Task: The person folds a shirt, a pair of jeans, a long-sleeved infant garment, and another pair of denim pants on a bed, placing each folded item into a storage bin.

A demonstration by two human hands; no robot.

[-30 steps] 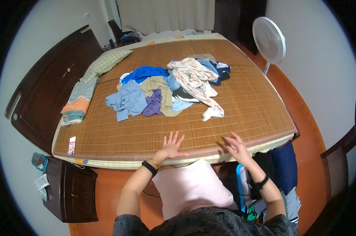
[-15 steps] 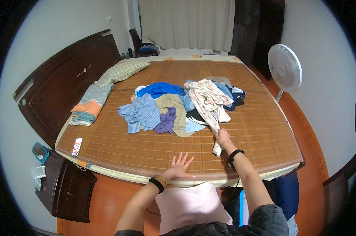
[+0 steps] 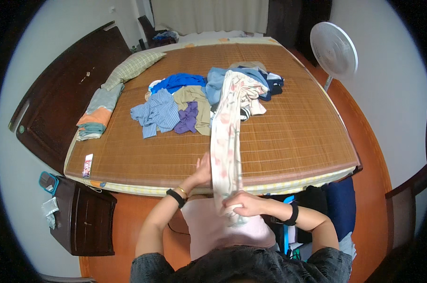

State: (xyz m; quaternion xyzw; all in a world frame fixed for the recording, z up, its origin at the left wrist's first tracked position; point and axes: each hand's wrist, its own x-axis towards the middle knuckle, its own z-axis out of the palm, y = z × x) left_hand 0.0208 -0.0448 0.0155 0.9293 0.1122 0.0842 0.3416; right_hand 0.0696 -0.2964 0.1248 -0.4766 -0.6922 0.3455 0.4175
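Right hand [image 3: 244, 203] is closed around the near end of a long pale floral garment [image 3: 226, 141], just off the bed [image 3: 293, 132] edge. Left hand [image 3: 205, 169] is fingers-up, flat against its left side, touching more than gripping. The far end still lies on the clothes pile [image 3: 194, 101] mid-bed. My guess at the risk: pulling now could snag and drag the blue striped shirt [image 3: 154, 113] or the purple piece [image 3: 187, 119] along, since everything's tangled there.
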